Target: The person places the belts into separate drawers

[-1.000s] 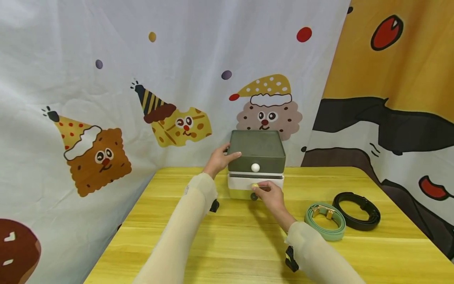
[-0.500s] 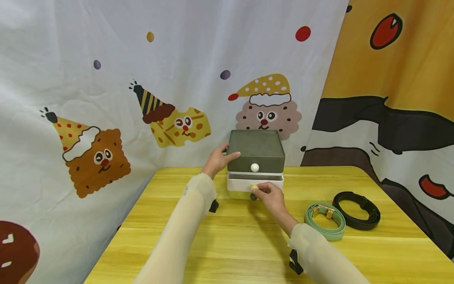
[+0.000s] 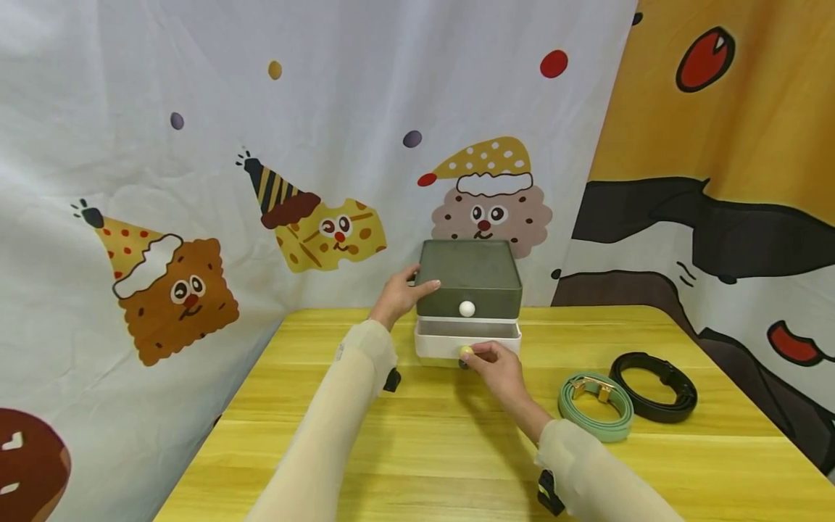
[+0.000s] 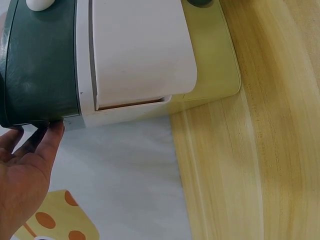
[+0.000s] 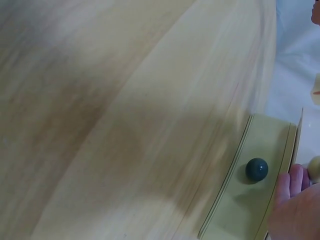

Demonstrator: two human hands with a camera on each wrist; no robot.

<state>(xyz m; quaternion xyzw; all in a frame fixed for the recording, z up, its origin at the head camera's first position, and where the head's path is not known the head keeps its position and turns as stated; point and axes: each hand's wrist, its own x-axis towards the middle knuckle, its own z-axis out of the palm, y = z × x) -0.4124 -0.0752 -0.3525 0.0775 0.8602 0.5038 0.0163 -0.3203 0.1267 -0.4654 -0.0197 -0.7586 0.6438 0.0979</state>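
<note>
A small stacked drawer box stands at the back of the table, with a dark green top drawer (image 3: 470, 301), a white middle drawer (image 3: 433, 343) and a yellow bottom drawer (image 5: 240, 187). My right hand (image 3: 499, 370) pinches the yellow knob (image 3: 466, 351) of the white drawer, which sticks out partway and shows its hollow inside. With fairly straight fingers, my left hand (image 3: 398, 296) rests against the left side of the green section, thumb over its edge. In the left wrist view its fingertips (image 4: 52, 132) touch that side. A white knob (image 3: 466, 309) marks the green drawer.
To the right on the wooden table (image 3: 417, 449) lie a coiled green belt (image 3: 596, 431) with a gold buckle and a coiled black belt (image 3: 659, 413). A cartoon-printed cloth (image 3: 352, 87) hangs close behind the box. A dark knob (image 5: 256, 170) projects from the yellow drawer.
The white drawer has slid farther out toward me, with my right hand drawing back on its knob. More of its inside shows. My left hand stays at the box's side.
</note>
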